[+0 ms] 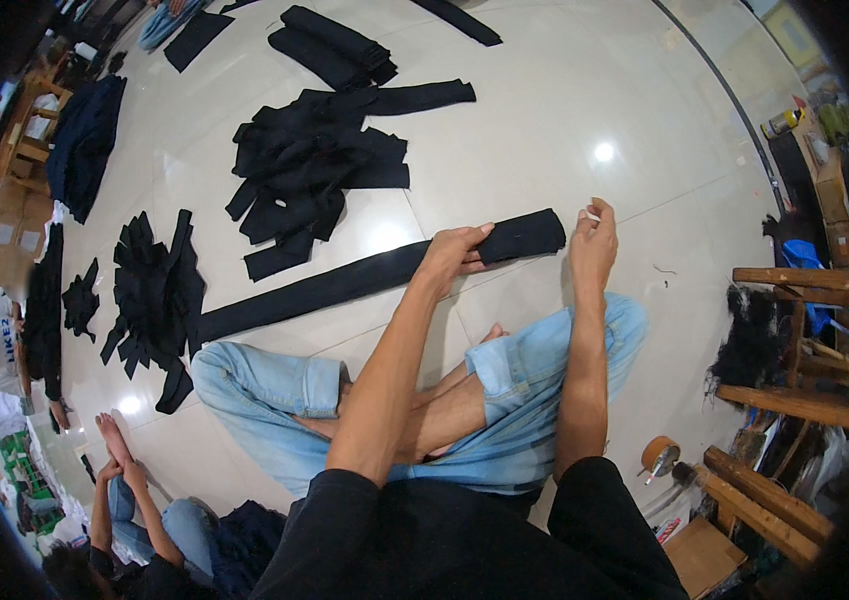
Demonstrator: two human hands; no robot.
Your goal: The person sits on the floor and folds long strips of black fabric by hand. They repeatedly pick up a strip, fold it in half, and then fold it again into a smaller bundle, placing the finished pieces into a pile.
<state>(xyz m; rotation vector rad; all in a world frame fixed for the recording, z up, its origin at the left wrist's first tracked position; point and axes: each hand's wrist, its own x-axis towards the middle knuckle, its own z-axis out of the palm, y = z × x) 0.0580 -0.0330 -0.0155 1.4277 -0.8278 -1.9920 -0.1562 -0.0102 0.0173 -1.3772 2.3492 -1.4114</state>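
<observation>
A long black fabric strip (319, 289) stretches across the tiled floor, from beside my left knee to in front of me. My left hand (456, 253) grips it near its right end, thumb on top and fingers beneath. Just beyond that end, my right hand (595, 236) is raised with its fingers curled; whether thumb and fingertips pinch something small cannot be told. A loose heap of black fabric pieces (312, 154) lies past the strip. Farther left is another pile of black pieces (158, 289).
Folded black fabric (330, 46) lies at the far side. At the right stand a wooden stool (799, 277) and a roll of brown tape (661, 455). A seated co-worker (146, 540) is at the lower left; another person (0, 341) is at the left edge.
</observation>
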